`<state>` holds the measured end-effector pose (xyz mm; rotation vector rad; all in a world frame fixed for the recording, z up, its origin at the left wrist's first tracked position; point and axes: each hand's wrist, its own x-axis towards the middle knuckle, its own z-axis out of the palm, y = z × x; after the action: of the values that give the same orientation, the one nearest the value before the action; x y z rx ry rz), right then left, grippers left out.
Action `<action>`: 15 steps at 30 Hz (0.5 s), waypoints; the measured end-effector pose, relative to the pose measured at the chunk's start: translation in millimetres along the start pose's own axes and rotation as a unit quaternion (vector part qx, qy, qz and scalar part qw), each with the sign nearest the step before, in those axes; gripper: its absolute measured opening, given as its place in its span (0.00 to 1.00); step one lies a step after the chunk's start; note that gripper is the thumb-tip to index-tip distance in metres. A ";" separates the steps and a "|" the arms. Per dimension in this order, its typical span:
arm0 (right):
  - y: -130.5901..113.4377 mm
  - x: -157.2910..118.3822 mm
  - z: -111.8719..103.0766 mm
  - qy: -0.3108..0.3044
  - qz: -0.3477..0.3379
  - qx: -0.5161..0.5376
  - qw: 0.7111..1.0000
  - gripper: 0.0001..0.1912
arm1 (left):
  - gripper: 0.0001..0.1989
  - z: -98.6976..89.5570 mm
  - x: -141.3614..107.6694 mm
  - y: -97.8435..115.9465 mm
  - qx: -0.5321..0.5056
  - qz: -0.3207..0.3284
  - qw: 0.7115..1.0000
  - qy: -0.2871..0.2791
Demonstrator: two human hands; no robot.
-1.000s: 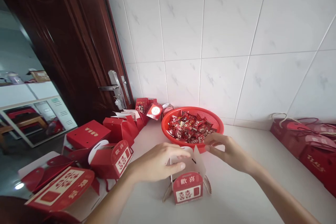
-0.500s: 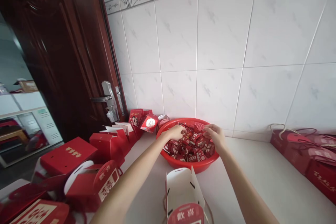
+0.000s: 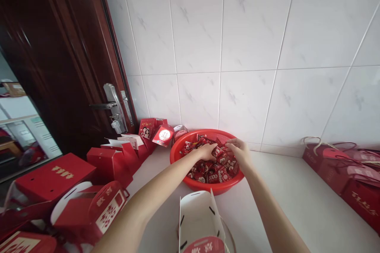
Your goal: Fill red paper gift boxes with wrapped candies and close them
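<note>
Reaching into red basket (image 3: 218, 190); left hand (image 3: 207, 152) low among red packets (image 3: 227, 170), right hand (image 3: 240, 152) at basket's right side; both hands' fingers bent, cannot tell whether gripping packets; basket on bench (image 3: 303, 197), open box (image 3: 199, 219) just nearer.

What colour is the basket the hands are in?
The basket is bright red, best seen in the head view.

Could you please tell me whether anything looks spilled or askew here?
Nothing looks spilled: the small red wrapped packets seem to lie within the round red plastic basket. One red cardboard box with a round white emblem, left of the basket near the white tiled wall, looks askew: its edges slant.
</note>
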<state>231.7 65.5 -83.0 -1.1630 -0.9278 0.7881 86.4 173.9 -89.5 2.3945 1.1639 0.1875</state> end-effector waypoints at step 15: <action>1.0 -1.8 1.1 -0.080 -0.021 -0.041 0.996 0.22 | 0.23 -21.9 -17.8 20.8 -0.309 0.173 0.931 0.085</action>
<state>229.9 64.5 -84.3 -1.1606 -1.1227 0.8232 82.9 156.8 -59.1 2.0057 0.6023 0.7683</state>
